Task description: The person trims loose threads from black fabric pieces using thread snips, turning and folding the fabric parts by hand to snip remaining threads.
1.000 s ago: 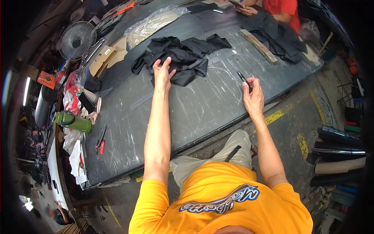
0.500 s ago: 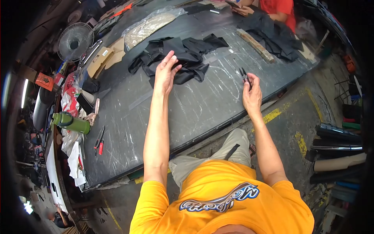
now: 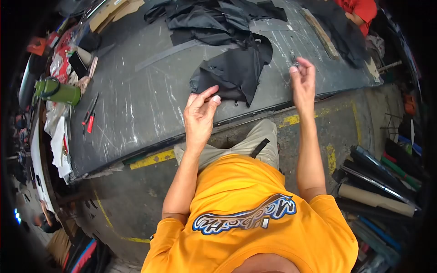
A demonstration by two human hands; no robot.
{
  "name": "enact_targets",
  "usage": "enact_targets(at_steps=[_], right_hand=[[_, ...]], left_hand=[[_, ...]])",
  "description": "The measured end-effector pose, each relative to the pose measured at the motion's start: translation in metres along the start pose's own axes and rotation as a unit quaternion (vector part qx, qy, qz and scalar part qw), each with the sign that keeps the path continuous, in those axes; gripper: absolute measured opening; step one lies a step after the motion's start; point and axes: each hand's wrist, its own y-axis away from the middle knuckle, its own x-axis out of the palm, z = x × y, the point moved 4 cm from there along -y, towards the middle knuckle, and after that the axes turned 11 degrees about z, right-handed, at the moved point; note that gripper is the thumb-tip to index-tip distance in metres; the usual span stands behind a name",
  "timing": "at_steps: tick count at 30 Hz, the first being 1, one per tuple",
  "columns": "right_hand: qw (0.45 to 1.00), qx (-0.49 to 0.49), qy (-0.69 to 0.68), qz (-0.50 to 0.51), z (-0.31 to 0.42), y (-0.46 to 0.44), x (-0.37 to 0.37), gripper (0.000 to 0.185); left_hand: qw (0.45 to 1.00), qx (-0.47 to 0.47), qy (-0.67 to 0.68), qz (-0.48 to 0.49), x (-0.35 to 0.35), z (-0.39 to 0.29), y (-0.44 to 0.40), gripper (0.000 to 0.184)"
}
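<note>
A piece of black fabric (image 3: 234, 73) lies near the front edge of the table, drawn out from a crumpled heap of black cloth (image 3: 205, 20). My left hand (image 3: 199, 116) is at the near left corner of this piece, its thumb and fingers closed on the fabric's edge. To the right of the fabric, my right hand (image 3: 304, 86) is above the table with curled fingers around a pair of small dark thread snips (image 3: 293, 58). The snips' blades point away from me and look blurred; most of their body is hidden by the fingers.
The dark, scratched table (image 3: 136, 100) carries a red-handled cutter (image 3: 90, 119), a green bottle (image 3: 58, 92) and cardboard (image 3: 111, 16). A wooden bar (image 3: 321, 34) lies at the right beside more black cloth (image 3: 343, 38). A person in a red shirt (image 3: 362, 11) is beyond. Rolls (image 3: 375, 198) stand right.
My left hand has come back toward me from the heap, and a black fabric piece now lies nearer the table edge. My right hand keeps the snips. The view has shifted downward.
</note>
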Motion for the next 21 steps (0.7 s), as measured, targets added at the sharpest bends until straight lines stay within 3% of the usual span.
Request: enact_targets(at_steps=[3,7,10,21], right_hand=[[0.981,0.046,-0.140,0.126,0.061,0.033,0.043,0.030],[0.961,0.052,-0.123,0.241,0.084,0.057,0.067,0.028],[0.922,0.180,-0.139,0.315,0.088,0.070,0.071,0.027],[0.873,0.296,-0.248,0.297,0.067,0.088,0.065,0.031]], left_hand=[[0.998,0.041,0.042,-0.009,0.002,-0.007,0.001,0.047],[0.998,-0.002,0.066,-0.006,0.003,-0.012,0.002,0.060],[0.998,-0.003,0.067,-0.001,0.002,-0.016,0.002,0.062],[0.995,0.016,0.097,0.012,0.005,-0.012,0.005,0.046]])
